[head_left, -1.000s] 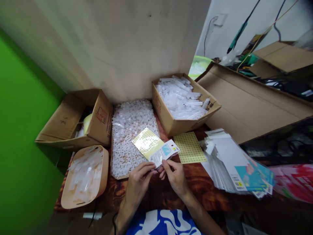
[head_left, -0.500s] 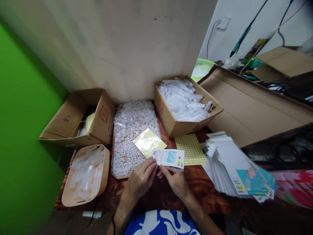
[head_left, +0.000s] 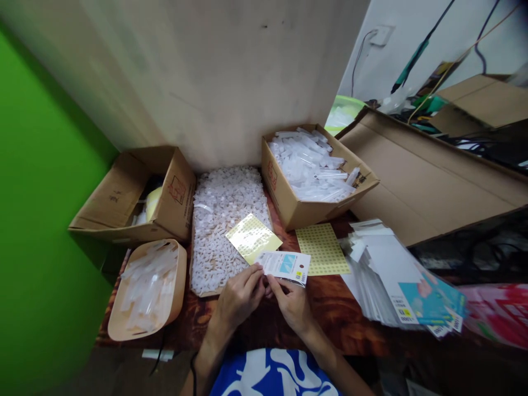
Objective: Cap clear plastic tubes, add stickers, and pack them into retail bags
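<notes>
Both of my hands pinch the near edge of a printed packaging card (head_left: 274,264), white with a blue picture and a hang hole at its right end. My left hand (head_left: 239,294) grips its left corner. Fingers of my right hand (head_left: 291,302) press along its lower edge, and what lies beneath the card there is hidden. Just beyond the card, a yellow sticker sheet (head_left: 251,236) rests on a tray of small white plastic pieces (head_left: 223,220). A second yellow sticker sheet (head_left: 324,250) lies flat on the wooden table (head_left: 350,335).
A stack of printed cards (head_left: 383,275) lies at the right. Behind stands a cardboard box (head_left: 284,203) of clear plastic tubes. To the left are another open box (head_left: 177,192) and an oval tan basket (head_left: 178,291) of translucent pieces. A large cardboard sheet (head_left: 433,181) leans at the right.
The card has tilted slightly in my hands, which still hold it at the same place. The whole view has shifted a little; the other things stay where they were.
</notes>
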`<state>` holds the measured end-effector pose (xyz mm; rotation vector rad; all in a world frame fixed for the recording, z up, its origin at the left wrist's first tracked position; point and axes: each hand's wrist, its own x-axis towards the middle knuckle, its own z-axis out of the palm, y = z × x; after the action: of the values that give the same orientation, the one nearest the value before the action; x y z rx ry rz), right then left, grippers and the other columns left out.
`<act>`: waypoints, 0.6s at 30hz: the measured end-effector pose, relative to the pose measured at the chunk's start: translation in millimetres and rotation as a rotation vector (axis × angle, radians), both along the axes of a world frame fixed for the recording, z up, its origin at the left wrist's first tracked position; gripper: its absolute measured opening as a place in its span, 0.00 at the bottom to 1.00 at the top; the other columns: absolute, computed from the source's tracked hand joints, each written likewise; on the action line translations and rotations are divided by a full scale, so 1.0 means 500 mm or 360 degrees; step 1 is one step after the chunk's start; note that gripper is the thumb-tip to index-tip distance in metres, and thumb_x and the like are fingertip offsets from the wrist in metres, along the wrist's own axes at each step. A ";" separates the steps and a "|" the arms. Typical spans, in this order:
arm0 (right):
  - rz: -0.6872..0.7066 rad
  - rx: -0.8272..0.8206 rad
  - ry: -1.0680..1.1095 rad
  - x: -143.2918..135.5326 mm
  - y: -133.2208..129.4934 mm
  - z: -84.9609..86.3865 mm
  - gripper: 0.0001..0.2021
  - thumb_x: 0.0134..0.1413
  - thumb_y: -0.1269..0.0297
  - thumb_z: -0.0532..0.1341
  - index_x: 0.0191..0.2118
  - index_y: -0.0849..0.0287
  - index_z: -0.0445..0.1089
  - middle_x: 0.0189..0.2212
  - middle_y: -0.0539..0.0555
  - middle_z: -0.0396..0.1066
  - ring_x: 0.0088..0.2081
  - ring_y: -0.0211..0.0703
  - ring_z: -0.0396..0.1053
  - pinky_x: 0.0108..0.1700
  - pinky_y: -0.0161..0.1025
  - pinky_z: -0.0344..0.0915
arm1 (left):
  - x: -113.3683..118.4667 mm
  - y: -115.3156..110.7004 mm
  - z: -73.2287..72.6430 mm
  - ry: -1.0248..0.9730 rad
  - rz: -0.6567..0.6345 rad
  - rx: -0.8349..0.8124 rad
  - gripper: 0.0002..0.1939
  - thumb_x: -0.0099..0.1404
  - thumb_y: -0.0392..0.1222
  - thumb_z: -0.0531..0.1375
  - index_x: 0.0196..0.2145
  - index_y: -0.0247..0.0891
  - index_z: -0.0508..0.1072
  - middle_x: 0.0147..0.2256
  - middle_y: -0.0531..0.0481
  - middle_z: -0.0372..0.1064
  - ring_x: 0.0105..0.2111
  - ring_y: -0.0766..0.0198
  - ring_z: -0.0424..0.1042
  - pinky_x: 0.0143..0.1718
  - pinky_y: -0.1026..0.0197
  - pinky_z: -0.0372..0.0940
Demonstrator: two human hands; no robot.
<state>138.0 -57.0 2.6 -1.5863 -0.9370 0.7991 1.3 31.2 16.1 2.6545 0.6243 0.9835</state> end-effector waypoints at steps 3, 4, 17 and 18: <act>-0.0009 0.0015 -0.0020 -0.002 -0.002 -0.001 0.22 0.65 0.52 0.58 0.25 0.58 0.77 0.22 0.54 0.77 0.26 0.46 0.77 0.36 0.39 0.74 | -0.002 0.001 -0.001 -0.0005 -0.0038 -0.0069 0.11 0.67 0.29 0.60 0.47 0.32 0.75 0.45 0.38 0.78 0.45 0.55 0.80 0.47 0.57 0.77; 0.0002 0.0013 -0.0025 -0.002 -0.003 -0.003 0.22 0.65 0.52 0.58 0.26 0.58 0.78 0.22 0.55 0.77 0.26 0.47 0.77 0.35 0.39 0.75 | -0.003 0.002 -0.001 -0.0016 -0.0056 -0.0114 0.11 0.67 0.31 0.61 0.47 0.33 0.75 0.45 0.39 0.78 0.45 0.55 0.80 0.48 0.56 0.77; 0.0074 0.0265 -0.0543 0.009 -0.020 -0.049 0.14 0.66 0.58 0.58 0.46 0.54 0.81 0.39 0.57 0.81 0.40 0.53 0.80 0.50 0.49 0.77 | -0.019 0.013 0.000 -0.0124 -0.0051 -0.0383 0.07 0.69 0.34 0.61 0.42 0.38 0.78 0.44 0.44 0.78 0.42 0.60 0.80 0.44 0.59 0.78; 0.0071 0.0253 -0.0526 0.008 -0.021 -0.049 0.14 0.66 0.58 0.58 0.44 0.53 0.81 0.38 0.56 0.82 0.40 0.53 0.80 0.50 0.49 0.77 | -0.020 0.011 0.001 -0.0072 -0.0066 -0.0307 0.08 0.69 0.33 0.61 0.44 0.38 0.78 0.45 0.43 0.78 0.43 0.59 0.80 0.44 0.58 0.78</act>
<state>142.0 -67.4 -21.7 -1.5884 -1.2448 0.4852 -8.6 36.7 16.5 2.4606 0.6182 0.9196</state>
